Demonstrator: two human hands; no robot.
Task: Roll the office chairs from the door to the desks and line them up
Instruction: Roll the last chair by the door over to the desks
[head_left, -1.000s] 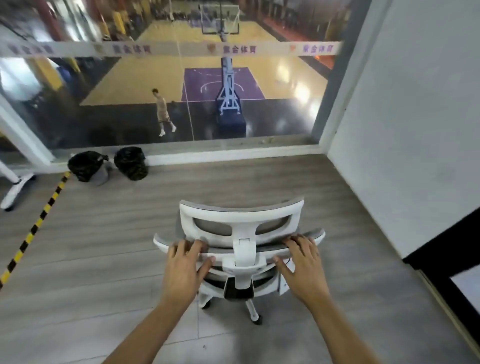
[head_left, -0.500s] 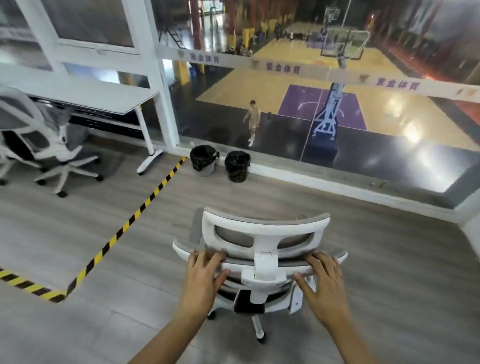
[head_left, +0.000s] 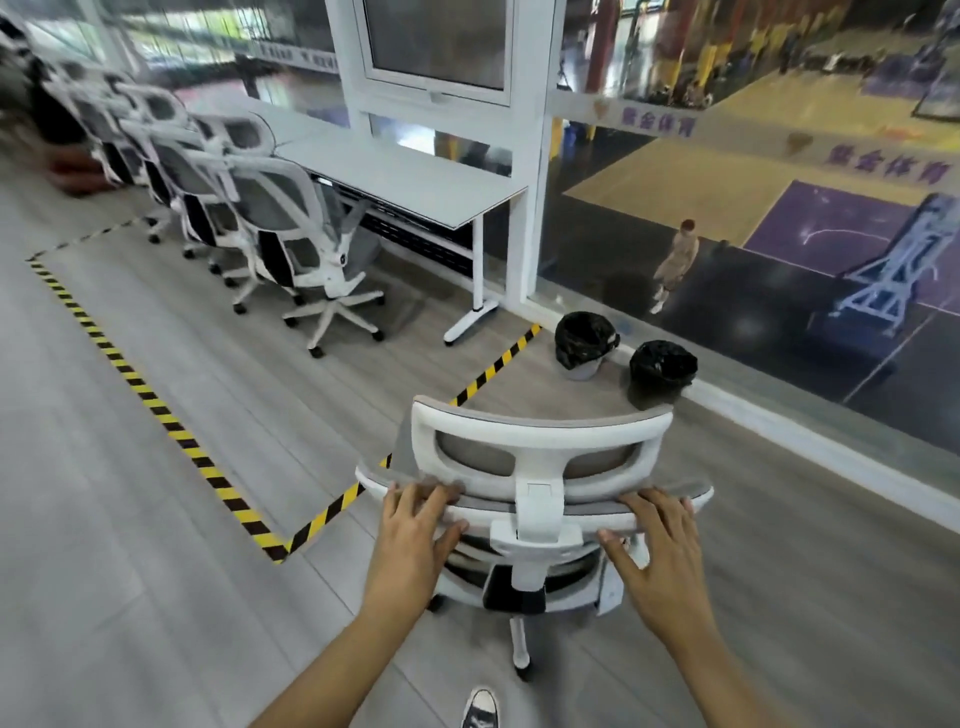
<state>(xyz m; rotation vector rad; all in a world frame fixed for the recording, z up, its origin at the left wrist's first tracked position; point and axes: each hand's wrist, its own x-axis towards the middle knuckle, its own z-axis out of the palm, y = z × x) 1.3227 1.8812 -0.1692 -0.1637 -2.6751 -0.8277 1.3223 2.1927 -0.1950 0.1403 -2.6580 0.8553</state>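
Head view: left hand (head_left: 410, 540) and right hand (head_left: 660, 561) both clasp the office chair (head_left: 535, 499) at the taped corner, mid-roll; it wants swinging left beside the lined-up chairs (head_left: 280, 228) along the desk (head_left: 410, 182).

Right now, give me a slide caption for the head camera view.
Both hands, left and right, grip a white office chair near lined-up chairs.
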